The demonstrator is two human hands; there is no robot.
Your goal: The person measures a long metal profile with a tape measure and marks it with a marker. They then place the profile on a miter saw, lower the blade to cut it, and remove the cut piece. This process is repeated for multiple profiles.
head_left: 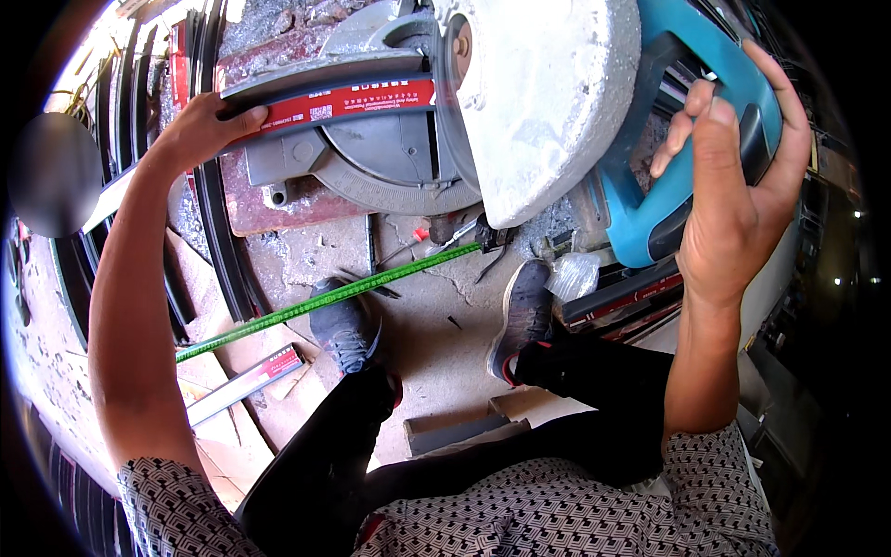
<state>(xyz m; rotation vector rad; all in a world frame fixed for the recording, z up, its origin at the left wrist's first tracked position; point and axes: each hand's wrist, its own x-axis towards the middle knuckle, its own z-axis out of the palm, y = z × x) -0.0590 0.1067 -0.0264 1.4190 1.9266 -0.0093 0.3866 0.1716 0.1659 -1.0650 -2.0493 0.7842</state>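
The person sits on the concrete floor [436,306] with a mitre saw [520,102] ahead of the knees. The left hand [209,125] presses down on a long metal profile [325,93] — grey, with a red labelled strip along its face — which lies across the saw's bed against the fence; its long axis runs left to right, passing under the blade guard. The fingers lie flat over the profile's left end, thumb hooked along its near edge. The right hand [733,167] is wrapped around the saw's teal plastic handle [715,111], fingers curled over the grip, palm closed on it. The profile is thus directly under the left hand and well apart from the right, with the dust-caked, whitish blade housing between them. The round turntable [390,158] is bare grey cast metal. A green tape measure blade [325,299] slants across the floor by the shoes. Dark curved rubber strips [223,232] lie to the left — more cut profiles [246,381] rest near the left knee.
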